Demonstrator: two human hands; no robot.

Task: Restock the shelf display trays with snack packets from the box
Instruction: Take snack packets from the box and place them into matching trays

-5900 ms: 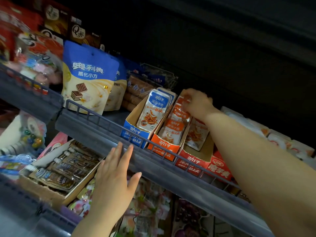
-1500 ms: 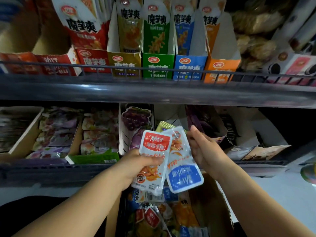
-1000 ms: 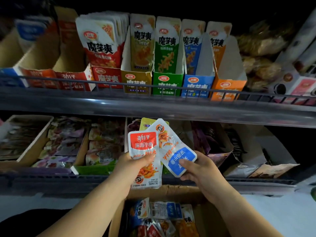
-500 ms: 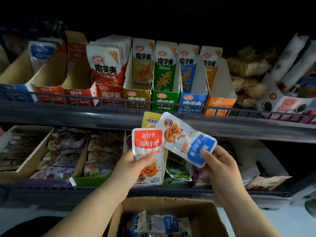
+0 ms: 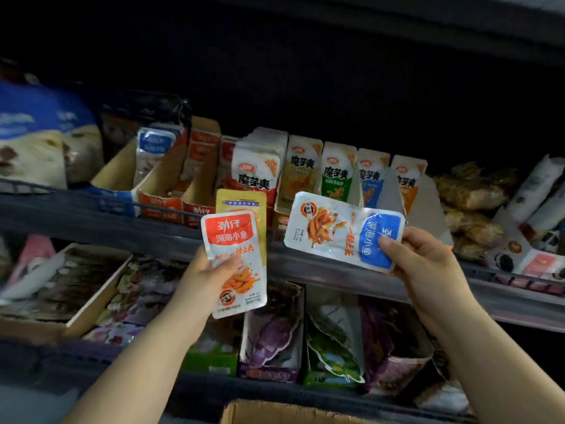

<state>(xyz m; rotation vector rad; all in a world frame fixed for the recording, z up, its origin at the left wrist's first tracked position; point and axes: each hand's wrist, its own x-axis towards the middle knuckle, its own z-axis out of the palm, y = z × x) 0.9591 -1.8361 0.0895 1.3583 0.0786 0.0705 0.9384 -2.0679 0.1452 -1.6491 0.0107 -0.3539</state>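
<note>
Right hand (image 5: 419, 258) pinches the blue packet (image 5: 342, 231) by its blue end, thumb on top. The packet lies sideways, just in front of the upper shelf (image 5: 91, 228). Left hand (image 5: 211, 276) is clamped round a red packet (image 5: 235, 261), thumb across its face, with a yellow packet (image 5: 241, 200) tucked behind it. Only the rim of the box (image 5: 275, 413) shows, down at the bottom.

My take on doing this bit right: sort by colour. The blue tray (image 5: 117, 198) sits along the shelf's front edge toward the left end, and it already holds matching blue packs, so I'd say that's where the blue one goes. The red one looks like it belongs in one of the orange-red trays (image 5: 162, 206) right beside it, though I can't tell which from here.

I'd turn the blue packet upright first, label facing out, then lift it over the front edge and drop it in behind the ones already standing. Do one packet at a time, since these foil packs look slippery and a loose pinch could let one slide off. No idea where the yellow one goes.
</note>
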